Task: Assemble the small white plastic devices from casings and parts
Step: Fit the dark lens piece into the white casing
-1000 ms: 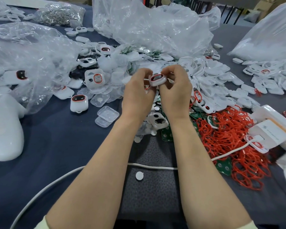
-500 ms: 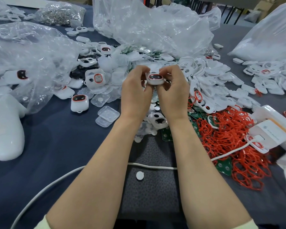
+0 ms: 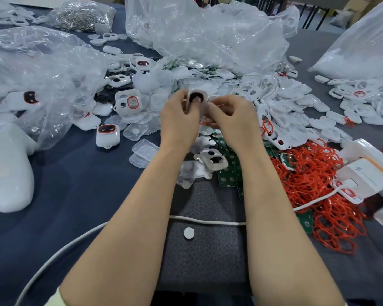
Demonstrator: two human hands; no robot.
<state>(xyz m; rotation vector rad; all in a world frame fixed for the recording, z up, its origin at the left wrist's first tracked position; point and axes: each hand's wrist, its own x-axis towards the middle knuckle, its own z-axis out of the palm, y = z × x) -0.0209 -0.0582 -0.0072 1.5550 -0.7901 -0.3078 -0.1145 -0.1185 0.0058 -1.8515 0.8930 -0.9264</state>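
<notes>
Casing (image 3: 196, 97): a small white plastic shell with a dark oval window ringed in red, held up above the middle of the table (image 3: 86, 177), in front of a heap of loose parts.
Handling: judged light and stiff, and smooth enough to slip. The thin walls are likely to flex if squeezed across the window, so the outer edges are best gripped.
Left hand (image 3: 178, 120): clenched around the casing's left side, with the window turned toward the camera.
Right hand (image 3: 231, 117): fingers are curled in close at the casing's lower right. A sliver of red is seen below them, but whether a part is pinched cannot be told.
Supplies: red rings (image 3: 318, 195) are piled at near right, green circuit boards (image 3: 229, 171) lie between the wrists, and white shells (image 3: 296, 102) are heaped at far right.
Assembled unit (image 3: 108, 133): set down to the left, well apart from the hands.
</notes>
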